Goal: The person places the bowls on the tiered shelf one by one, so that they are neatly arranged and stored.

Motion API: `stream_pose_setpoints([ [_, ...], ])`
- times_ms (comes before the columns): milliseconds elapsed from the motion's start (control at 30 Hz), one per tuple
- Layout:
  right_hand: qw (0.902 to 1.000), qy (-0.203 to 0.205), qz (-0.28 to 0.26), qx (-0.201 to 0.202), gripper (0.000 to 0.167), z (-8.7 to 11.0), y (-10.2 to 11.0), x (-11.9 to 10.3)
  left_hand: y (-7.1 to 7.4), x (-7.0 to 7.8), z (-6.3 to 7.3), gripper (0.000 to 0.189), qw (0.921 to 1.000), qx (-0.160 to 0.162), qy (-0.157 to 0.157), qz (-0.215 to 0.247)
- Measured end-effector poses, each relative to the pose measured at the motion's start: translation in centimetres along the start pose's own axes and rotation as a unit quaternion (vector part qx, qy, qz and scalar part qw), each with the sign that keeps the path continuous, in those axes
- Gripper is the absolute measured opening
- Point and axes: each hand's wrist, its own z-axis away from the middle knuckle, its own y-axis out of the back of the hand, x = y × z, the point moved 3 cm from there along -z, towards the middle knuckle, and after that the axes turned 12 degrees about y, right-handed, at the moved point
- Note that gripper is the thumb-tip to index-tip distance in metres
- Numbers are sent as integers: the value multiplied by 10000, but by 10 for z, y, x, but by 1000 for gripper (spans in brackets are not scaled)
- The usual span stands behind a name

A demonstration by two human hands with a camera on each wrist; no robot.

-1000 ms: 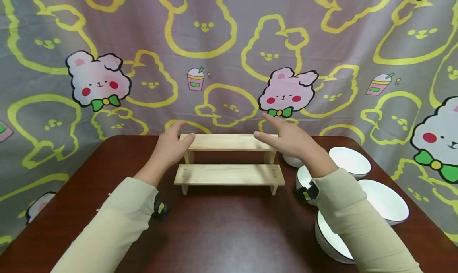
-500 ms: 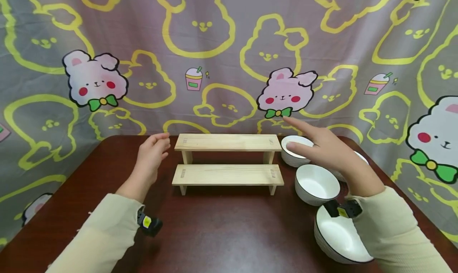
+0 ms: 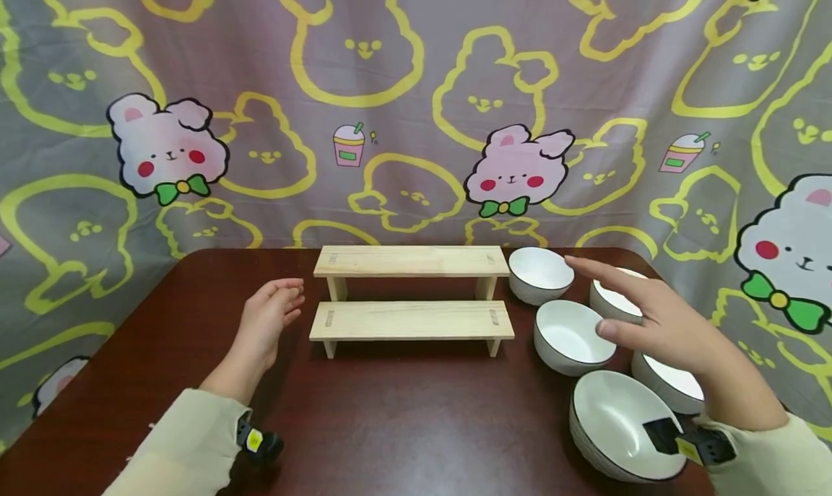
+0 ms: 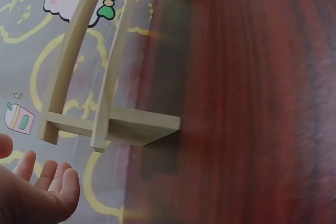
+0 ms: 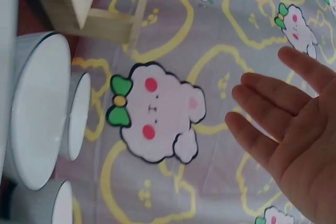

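My left hand (image 3: 266,323) hovers left of a two-tier wooden shelf (image 3: 412,320), its fingers loosely bent and nothing in them. The left wrist view shows that same hand (image 4: 39,190) apart from the shelf's end. Over the bowls on the right hangs my right hand (image 3: 663,323), thumb and fingers spread, holding nothing. Its fingers look relaxed in the right wrist view, where the hand (image 5: 299,135) is away from the bowls. Below it are white bowls with dark rims: a middle bowl (image 3: 572,333), a front bowl (image 3: 617,416) and a back bowl (image 3: 536,268).
Two more bowls stand in the outer row, one at the back (image 3: 611,302) and one nearer (image 3: 676,380), both partly hidden by my right hand. A dark red-brown table (image 3: 403,416) carries everything. A patterned curtain (image 3: 403,113) hangs behind it.
Both hands have drawn away from the shelf's upper tier. The left moved left and down; the right moved right and down over the bowls, which now show more fully.
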Motion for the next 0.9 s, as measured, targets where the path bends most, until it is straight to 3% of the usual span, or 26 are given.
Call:
stream_pose_setpoints([
  [67,10000,-84,-19,-38,63,11,0,-1,1,-5,0,33,9999,-84,92,120],
  [267,9986,238,-437,158,58,42,-6,4,-1,-17,-1,34,9992,-268,243,164],
  [533,9955,410,-804,271,66,84,-24,16,-5,-30,0,39,9972,-552,473,201],
  [900,9956,252,-895,-74,75,111,-46,26,-10,-42,-2,33,9925,-798,682,619],
])
